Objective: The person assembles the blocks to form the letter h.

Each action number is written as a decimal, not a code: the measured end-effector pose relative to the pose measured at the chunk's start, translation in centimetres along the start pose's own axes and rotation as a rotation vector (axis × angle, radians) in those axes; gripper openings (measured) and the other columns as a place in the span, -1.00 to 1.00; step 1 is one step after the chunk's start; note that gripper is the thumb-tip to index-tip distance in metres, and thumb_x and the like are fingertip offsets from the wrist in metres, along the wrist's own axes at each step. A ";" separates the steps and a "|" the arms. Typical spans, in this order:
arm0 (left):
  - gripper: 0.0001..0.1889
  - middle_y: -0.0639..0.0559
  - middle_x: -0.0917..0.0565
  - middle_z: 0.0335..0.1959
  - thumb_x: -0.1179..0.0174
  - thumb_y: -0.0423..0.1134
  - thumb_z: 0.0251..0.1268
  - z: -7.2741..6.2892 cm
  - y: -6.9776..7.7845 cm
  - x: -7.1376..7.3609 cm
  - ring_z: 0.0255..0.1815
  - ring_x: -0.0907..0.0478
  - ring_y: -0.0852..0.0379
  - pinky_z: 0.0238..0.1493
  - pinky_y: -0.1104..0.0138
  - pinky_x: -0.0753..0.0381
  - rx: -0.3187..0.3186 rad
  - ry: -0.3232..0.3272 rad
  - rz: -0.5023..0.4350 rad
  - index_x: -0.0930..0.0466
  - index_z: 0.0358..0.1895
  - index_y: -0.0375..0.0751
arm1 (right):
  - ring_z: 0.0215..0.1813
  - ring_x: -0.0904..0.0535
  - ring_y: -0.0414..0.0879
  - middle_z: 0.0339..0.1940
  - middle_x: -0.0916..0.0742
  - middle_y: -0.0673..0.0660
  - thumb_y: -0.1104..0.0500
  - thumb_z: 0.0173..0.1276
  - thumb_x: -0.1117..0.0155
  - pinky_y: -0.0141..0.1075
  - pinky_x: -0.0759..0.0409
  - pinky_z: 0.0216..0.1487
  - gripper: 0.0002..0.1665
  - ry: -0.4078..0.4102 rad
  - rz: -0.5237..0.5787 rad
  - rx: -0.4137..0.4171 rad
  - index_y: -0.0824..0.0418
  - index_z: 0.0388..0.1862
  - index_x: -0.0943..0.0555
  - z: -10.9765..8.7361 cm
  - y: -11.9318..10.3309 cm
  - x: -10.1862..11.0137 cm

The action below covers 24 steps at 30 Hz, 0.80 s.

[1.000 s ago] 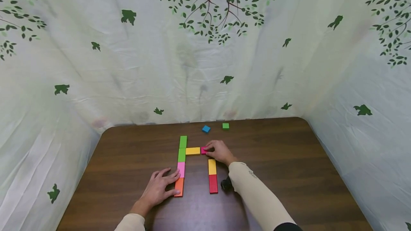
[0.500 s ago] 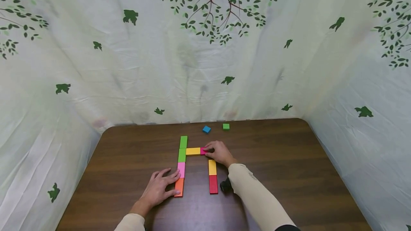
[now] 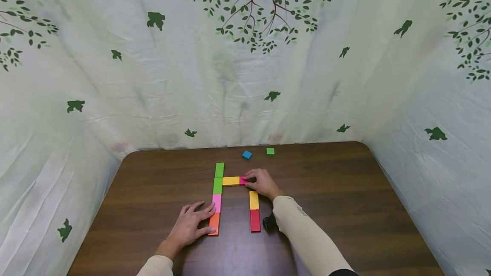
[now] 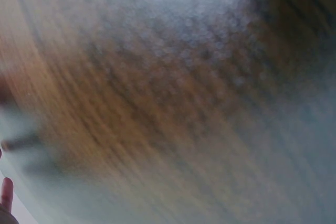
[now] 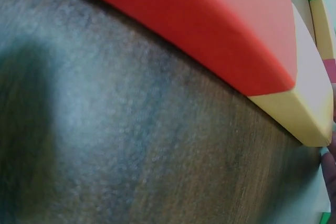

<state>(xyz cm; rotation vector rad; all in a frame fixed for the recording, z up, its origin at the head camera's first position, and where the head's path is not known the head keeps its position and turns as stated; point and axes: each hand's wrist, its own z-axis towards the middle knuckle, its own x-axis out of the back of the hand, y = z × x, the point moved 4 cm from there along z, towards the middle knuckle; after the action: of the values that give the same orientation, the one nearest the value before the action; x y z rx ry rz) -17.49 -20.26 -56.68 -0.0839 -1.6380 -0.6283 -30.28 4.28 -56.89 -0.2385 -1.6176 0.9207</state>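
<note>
My right hand [image 3: 262,183] pinches a small magenta block [image 3: 242,180] between thumb and fingers. That block meets the right end of a yellow block [image 3: 231,181], which runs sideways from the lower of two green blocks [image 3: 217,185]. Below the greens, a pink block [image 3: 216,203] and an orange block [image 3: 215,220] continue the column. The left hand [image 3: 188,224] lies spread at its left side, a fingertip on the pink block and the thumb on the orange one. Under my right hand stands a second yellow block [image 3: 254,200] with a red block [image 5: 236,40] end to end.
Toward the back of the brown table [image 3: 326,173] lie a tilted blue block [image 3: 247,155] and a small green block [image 3: 270,151]. A black wrist device [image 3: 270,222] hangs beneath the right sleeve [image 3: 307,229]. White cloth [image 3: 238,76] with leaf prints surrounds the table.
The narrow gap between the magenta block and the sideways yellow block has closed. Both hands otherwise keep their places.
</note>
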 end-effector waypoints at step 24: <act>-0.25 0.10 -0.48 0.32 -0.29 0.25 0.04 0.2 -0.1 -0.1 0.36 -0.27 -0.16 0.21 -0.12 -0.18 -0.008 0.016 0.001 -0.45 0.32 -0.01 | 0.33 -0.37 0.14 0.30 -0.50 0.22 0.25 0.34 -0.28 -0.02 -0.32 0.32 -0.59 0.013 -0.114 0.038 0.24 0.18 -0.59 3.5 1.4 3.2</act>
<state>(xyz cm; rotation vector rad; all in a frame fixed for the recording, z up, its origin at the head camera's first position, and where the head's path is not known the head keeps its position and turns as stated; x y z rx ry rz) -17.65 -20.22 -56.82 -0.0855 -1.6199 -0.6327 -34.81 5.60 -55.44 -0.1241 -1.5836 0.8594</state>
